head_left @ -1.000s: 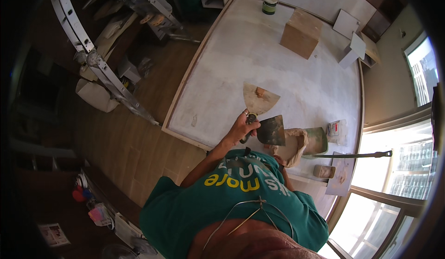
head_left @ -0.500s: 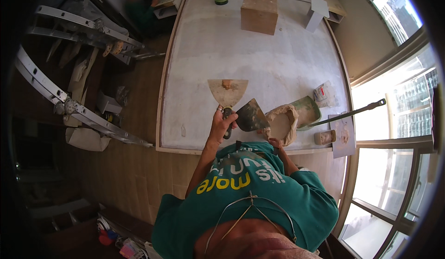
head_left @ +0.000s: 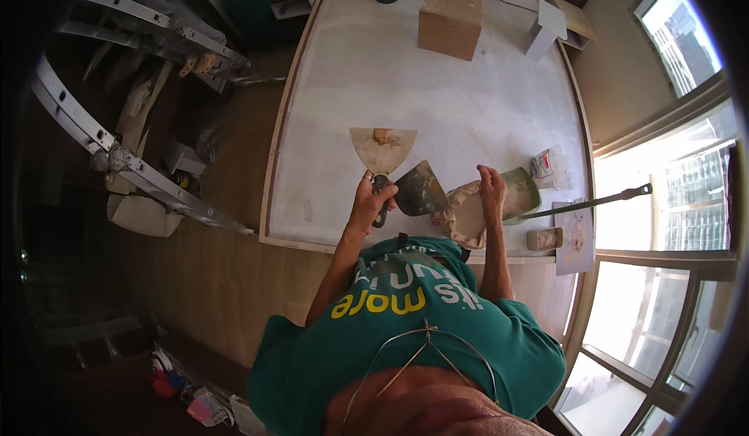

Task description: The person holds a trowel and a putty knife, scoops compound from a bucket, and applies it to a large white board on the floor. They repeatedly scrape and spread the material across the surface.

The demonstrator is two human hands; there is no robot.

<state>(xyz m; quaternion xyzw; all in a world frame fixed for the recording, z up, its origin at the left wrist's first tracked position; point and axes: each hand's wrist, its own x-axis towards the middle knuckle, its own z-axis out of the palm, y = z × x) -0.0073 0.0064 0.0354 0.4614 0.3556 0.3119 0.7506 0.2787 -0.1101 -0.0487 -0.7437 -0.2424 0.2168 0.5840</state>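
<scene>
Wide-bladed scraper [head_left: 382, 155], pale with an ochre smear, is pointing toward the top of the frame near its centre, and we are seeing the left hand [head_left: 370, 203] wrapping its dark handle. A second, dark blade [head_left: 421, 190] is jutting rightward, seemingly from the same grip. What is changing is our right hand [head_left: 491, 192]: it is leaving the near rim of the open paper bag [head_left: 465, 217], right of centre, and is now showing over the bag's right side. Its fingers are lying close together; we cannot tell whether they are pinching anything. We are leaving the bag's near edge unheld while keeping the scraper gripped.
</scene>
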